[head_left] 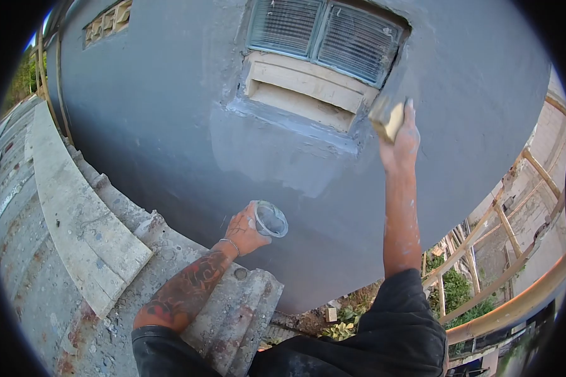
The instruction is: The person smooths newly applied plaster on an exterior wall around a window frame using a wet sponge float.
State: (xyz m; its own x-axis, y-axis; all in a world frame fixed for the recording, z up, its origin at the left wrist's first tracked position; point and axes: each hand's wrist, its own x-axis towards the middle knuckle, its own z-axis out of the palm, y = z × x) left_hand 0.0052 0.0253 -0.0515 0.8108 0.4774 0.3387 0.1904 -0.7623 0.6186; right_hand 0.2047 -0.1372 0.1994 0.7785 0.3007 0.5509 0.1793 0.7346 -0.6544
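My left hand [246,230] is wrapped round the side of a clear plastic cup [279,230] with grey, wet-looking stuff inside, held out in front of the wall. Up by the lower right corner of the window, my right hand [401,146] grips a tan, sponge-like block [388,120], which is slightly blurred and overlaps the wall surface. Pale grey smears mark the right fingers and forearm. The grey wall [170,94] has darker, damp-looking patches around and below the window [324,38]. Rough edges frame the cream vent block [308,91] under the glass.
Corrugated roofing [226,314] runs along the left, with a long flat board [75,207] lying on it. A bamboo frame [506,229] stands at the right over a drop. Plants [339,330] grow far below. A small vent [107,24] sits high on the wall.
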